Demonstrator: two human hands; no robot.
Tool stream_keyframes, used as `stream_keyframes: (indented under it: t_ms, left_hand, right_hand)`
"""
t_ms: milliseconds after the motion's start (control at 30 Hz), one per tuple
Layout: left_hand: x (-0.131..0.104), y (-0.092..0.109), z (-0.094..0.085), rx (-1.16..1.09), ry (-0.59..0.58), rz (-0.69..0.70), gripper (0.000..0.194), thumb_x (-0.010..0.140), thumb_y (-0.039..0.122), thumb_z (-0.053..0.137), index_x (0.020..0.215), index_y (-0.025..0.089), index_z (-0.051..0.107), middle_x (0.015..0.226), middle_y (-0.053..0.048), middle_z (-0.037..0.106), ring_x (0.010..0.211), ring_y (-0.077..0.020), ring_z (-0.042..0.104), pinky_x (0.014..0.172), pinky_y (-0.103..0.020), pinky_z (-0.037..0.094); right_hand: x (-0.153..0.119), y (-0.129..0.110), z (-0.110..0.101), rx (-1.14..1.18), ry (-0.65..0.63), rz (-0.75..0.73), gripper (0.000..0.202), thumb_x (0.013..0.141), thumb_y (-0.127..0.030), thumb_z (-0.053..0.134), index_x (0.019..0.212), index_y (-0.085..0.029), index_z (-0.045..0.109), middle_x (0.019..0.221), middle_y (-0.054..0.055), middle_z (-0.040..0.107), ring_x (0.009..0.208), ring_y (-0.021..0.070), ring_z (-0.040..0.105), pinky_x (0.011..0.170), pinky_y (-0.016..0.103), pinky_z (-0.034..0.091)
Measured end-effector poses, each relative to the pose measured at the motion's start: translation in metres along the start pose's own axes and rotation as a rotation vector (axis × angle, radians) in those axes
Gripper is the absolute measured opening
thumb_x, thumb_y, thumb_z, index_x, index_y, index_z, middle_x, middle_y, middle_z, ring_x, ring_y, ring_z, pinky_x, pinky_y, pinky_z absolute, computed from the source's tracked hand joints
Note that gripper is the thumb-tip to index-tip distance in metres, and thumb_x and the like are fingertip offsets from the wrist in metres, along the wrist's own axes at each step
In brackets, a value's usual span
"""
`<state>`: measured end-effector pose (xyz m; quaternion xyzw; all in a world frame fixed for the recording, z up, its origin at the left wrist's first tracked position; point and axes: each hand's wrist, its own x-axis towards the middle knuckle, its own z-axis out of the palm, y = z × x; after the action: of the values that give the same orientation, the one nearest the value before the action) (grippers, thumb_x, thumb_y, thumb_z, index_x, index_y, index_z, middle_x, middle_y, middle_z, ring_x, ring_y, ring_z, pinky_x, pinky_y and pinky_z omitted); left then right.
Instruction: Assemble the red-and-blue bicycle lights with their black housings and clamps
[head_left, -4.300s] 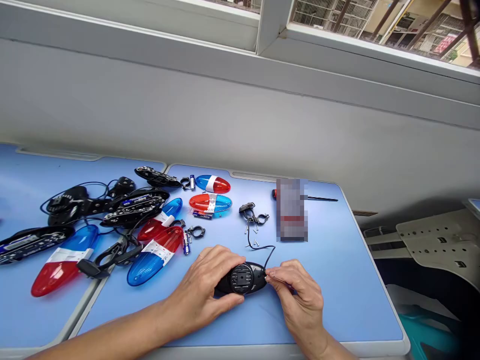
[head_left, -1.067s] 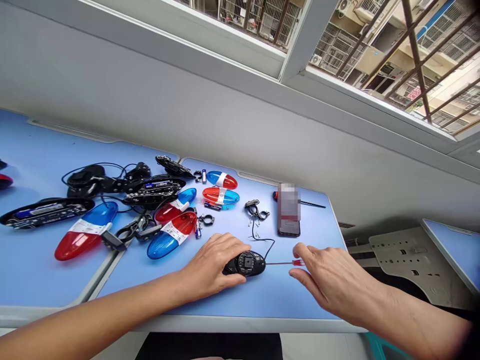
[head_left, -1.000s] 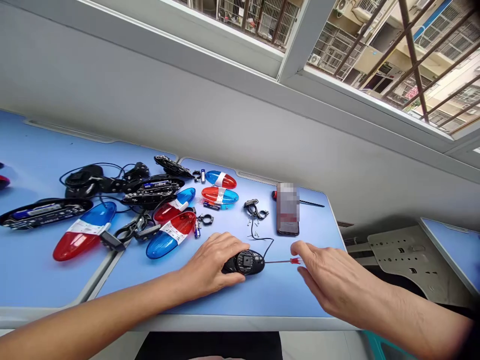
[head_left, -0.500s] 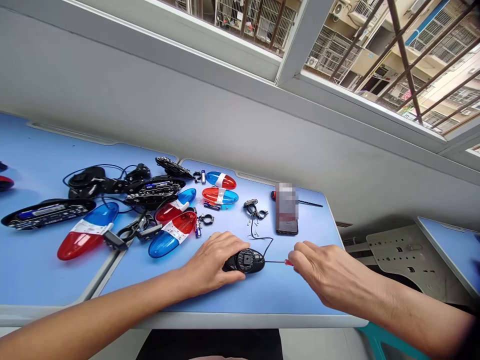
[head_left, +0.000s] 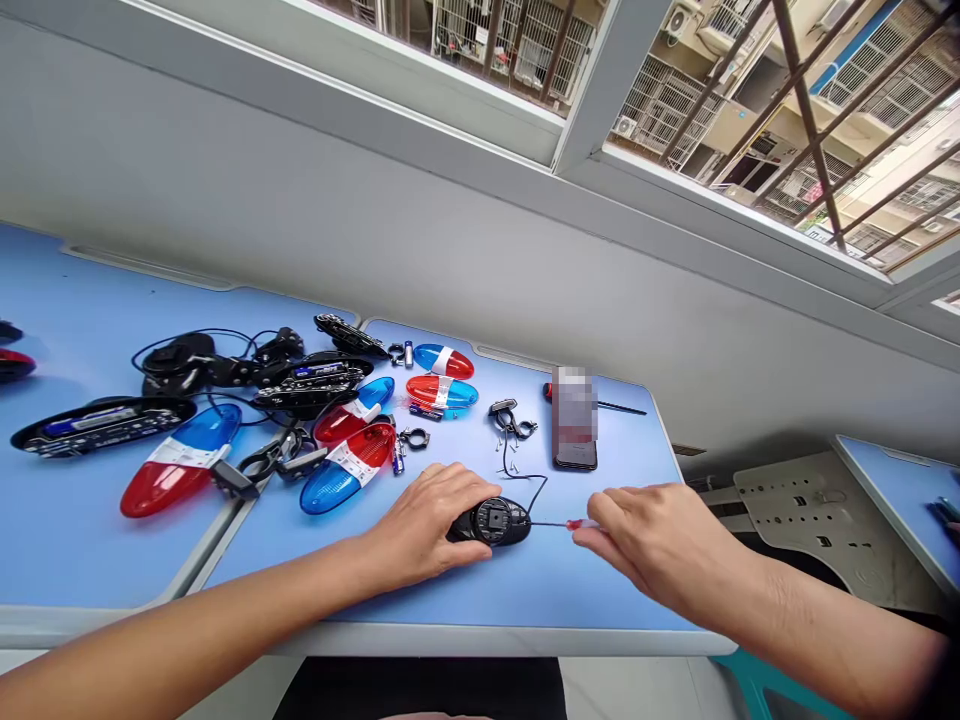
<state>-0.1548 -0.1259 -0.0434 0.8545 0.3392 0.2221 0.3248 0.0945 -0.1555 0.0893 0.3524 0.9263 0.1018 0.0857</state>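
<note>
My left hand point(head_left: 439, 520) grips a black oval light housing point(head_left: 510, 524) from its left end, thumb on the near side and fingers over the far side. The housing lies on the blue table with its round mount facing up. My right hand point(head_left: 637, 535) is closed on the handle of a screwdriver point(head_left: 555, 524) with a red collar. Its thin shaft lies level, and the tip meets the right end of the housing. From there a black cable point(head_left: 541, 490) runs to a small button unit with a clamp point(head_left: 514, 418).
Several loose screws point(head_left: 510, 460) lie beside the clamp. A phone point(head_left: 575, 450) rests on another screwdriver point(head_left: 622, 407). To the left are red-and-blue lens covers point(head_left: 349, 468), open black housings with batteries point(head_left: 105, 425) and ring clamps point(head_left: 415, 438). A wall and barred window stand behind.
My right hand has turned on the screwdriver handle, its fingers and thumb shifting so more of the handle shows. My left hand and the housing stay in place.
</note>
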Motion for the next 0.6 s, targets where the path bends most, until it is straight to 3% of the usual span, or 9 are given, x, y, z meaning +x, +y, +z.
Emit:
stream_keyframes:
  t_ms: [67,167,233,300,367,500,600]
  left_hand:
    - [0.0,0.0,0.0,0.001,-0.001,-0.005,0.047,0.076,0.028,0.077,0.119,0.021,0.058,0.11,-0.005,0.066,0.099,-0.0256,0.056,0.084,-0.037,0.04]
    - [-0.001,0.0,0.0,0.002,0.0,-0.003,0.047,0.077,0.029,0.077,0.119,0.02,0.058,0.11,-0.006,0.066,0.099,-0.0257,0.057,0.084,-0.037,0.04]
    - [-0.001,0.0,0.0,0.003,-0.001,0.002,0.047,0.077,0.03,0.077,0.119,0.02,0.058,0.111,-0.005,0.066,0.099,-0.0258,0.057,0.084,-0.037,0.04]
    - [-0.001,0.0,0.0,0.003,0.0,0.004,0.047,0.077,0.03,0.077,0.119,0.021,0.058,0.111,-0.005,0.066,0.1,-0.0256,0.057,0.085,-0.037,0.04]
    - [-0.001,0.0,0.0,0.002,0.003,0.004,0.046,0.078,0.031,0.076,0.119,0.021,0.058,0.111,-0.005,0.066,0.099,-0.0252,0.057,0.084,-0.036,0.04]
    - [-0.001,-0.001,0.0,0.005,0.009,0.007,0.043,0.08,0.033,0.073,0.118,0.022,0.058,0.11,-0.006,0.067,0.098,-0.0253,0.057,0.084,-0.037,0.041]
    - [-0.001,-0.001,0.001,0.005,0.008,0.016,0.043,0.079,0.032,0.073,0.118,0.022,0.058,0.11,-0.006,0.067,0.098,-0.0259,0.057,0.084,-0.037,0.041]
  right_hand:
    - [0.0,0.0,0.0,0.054,-0.021,0.044,0.022,0.1,-0.035,0.043,0.091,-0.017,0.053,0.066,0.0,0.059,0.05,0.0137,0.054,0.043,0.027,0.016]
    - [-0.003,0.0,0.004,0.108,-0.049,-0.068,0.014,0.099,-0.02,0.04,0.105,-0.016,0.052,0.076,0.002,0.061,0.051,0.0127,0.052,0.042,0.027,0.017]
    - [-0.004,0.0,0.008,0.082,-0.006,-0.116,0.02,0.102,-0.021,0.035,0.094,-0.017,0.053,0.069,0.0,0.058,0.045,0.011,0.047,0.042,0.028,0.015]
    - [-0.004,0.001,0.01,0.046,0.05,-0.059,0.034,0.104,-0.035,0.033,0.081,-0.018,0.051,0.059,-0.002,0.054,0.043,0.0108,0.046,0.043,0.028,0.015]
    - [-0.003,0.001,0.008,0.064,0.044,0.017,0.038,0.103,-0.044,0.033,0.083,-0.018,0.052,0.059,-0.002,0.055,0.045,0.012,0.051,0.044,0.027,0.017]
    - [0.001,-0.002,-0.002,0.153,-0.079,-0.061,0.022,0.101,-0.028,0.035,0.104,-0.017,0.054,0.078,0.003,0.062,0.056,0.0137,0.056,0.044,0.026,0.02]
    - [0.0,-0.003,0.0,0.141,-0.048,-0.13,0.03,0.101,-0.025,0.033,0.085,-0.018,0.057,0.067,0.001,0.058,0.049,0.0124,0.049,0.045,0.028,0.019]
